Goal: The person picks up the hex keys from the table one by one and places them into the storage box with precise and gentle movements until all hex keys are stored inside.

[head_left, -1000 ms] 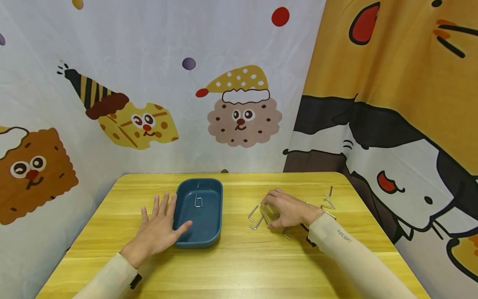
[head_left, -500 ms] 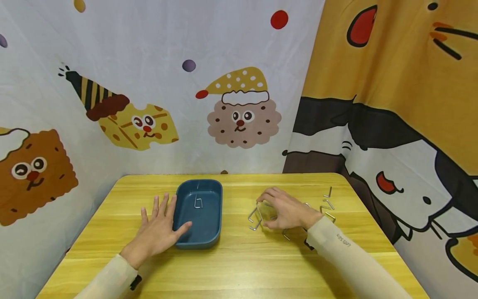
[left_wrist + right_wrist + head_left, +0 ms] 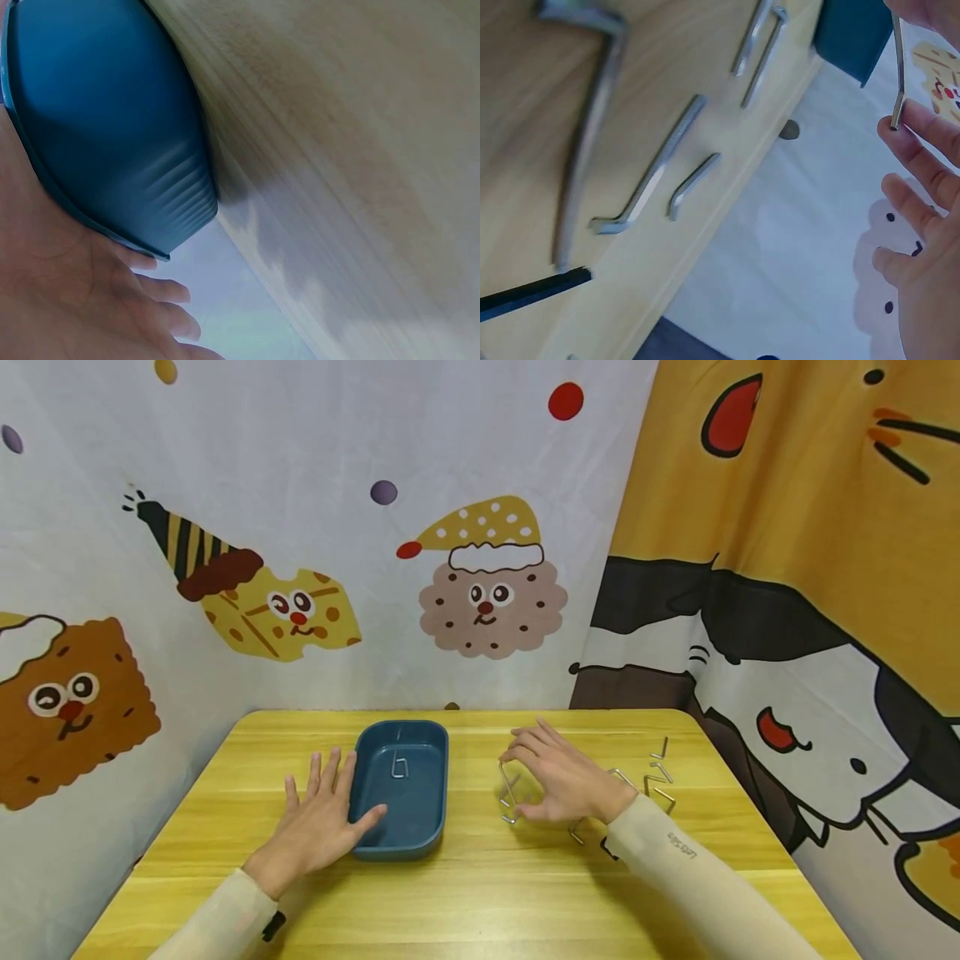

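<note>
My left hand (image 3: pixel 311 827) lies along the left side of a dark blue tray (image 3: pixel 437 793), fingers straight and spread, thumb over the rim. In the left wrist view, its palm is against the tray wall (image 3: pixel 112 127). A bent metal hex key (image 3: pixel 400 767) lies inside the tray. To the right, my right hand (image 3: pixel 566 781) is above the table, pinching another hex key (image 3: pixel 900 67) between thumb and fingertips. The right wrist view shows this key hanging lengthwise from thumb to fingertips, while the remaining fingers (image 3: pixel 911 206) are spread.
Several loose hex keys lie on the wooden table (image 3: pixel 480 893), some under or beside my right hand, others at the far right, such as one hex key (image 3: pixel 660 770). A dark bar (image 3: pixel 536 294) enters the right wrist view. Printed curtains (image 3: pixel 480 443) stand behind the table.
My right hand has risen and moved left with the hex key pinched in it, toward the tray. My left hand and the tray have stayed in place.
</note>
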Tool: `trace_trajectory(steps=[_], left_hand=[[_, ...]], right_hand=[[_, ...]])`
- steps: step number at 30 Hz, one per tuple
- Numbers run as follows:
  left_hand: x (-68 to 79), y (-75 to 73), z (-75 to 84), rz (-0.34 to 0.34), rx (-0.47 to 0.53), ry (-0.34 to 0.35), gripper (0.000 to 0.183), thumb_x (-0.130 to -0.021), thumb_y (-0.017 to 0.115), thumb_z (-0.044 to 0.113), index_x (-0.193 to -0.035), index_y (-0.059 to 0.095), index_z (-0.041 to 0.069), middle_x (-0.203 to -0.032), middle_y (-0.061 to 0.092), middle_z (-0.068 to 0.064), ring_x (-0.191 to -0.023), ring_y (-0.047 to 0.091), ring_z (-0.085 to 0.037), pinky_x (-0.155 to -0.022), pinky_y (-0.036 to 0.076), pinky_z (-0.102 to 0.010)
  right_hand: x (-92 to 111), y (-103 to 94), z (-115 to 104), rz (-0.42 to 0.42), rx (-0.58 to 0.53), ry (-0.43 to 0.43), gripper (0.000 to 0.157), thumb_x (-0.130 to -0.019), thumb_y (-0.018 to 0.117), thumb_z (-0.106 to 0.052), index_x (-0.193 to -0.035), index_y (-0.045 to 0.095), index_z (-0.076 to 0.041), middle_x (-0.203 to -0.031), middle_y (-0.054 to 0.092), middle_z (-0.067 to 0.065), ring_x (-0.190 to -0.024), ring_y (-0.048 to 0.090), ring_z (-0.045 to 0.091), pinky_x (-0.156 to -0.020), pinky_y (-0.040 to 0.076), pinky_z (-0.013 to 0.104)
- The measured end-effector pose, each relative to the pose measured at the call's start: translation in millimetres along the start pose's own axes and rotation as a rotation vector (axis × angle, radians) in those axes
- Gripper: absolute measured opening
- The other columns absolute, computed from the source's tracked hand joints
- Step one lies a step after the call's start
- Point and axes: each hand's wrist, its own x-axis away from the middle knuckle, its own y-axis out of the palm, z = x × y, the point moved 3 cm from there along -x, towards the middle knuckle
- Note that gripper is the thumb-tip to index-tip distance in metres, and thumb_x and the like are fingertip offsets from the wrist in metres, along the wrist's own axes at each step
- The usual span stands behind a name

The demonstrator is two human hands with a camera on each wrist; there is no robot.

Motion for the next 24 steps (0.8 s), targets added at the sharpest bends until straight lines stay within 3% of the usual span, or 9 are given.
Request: trace_trajectory(steps=[12,24], left_hand=[[-0.8,-0.7,1.9,0.003,0.011,0.006,0.113,-0.112,0.061,0.075,-0.187,0.016,0.003,-0.194,0.008,-0.033,-0.179,-0.006,-0.063,-0.132,-0.004,-0.096],[-0.2,1.0,0.1,0.004,0.004,0.007,0.112,-0.112,0.061,0.074,-0.187,0.017,0.003,-0.194,0.008,-0.033,-0.179,-0.005,-0.063,-0.132,-0.004,-0.096]], right_hand=[[-22,-6.4,-13,0.034,0.0,-0.042,0.072,-0.089,0.097,-0.049,-0.147,0.071,-0.016,-0.151,0.07,0.006,-0.16,0.058,0.035,-0.143,0.034,0.069],[-47,-3.9,-24,0.015,0.007,-0.053,0.072,-0.092,0.093,-0.053,-0.149,0.069,-0.016,-0.152,0.069,0.005,-0.158,0.059,0.033,-0.145,0.031,0.066]])
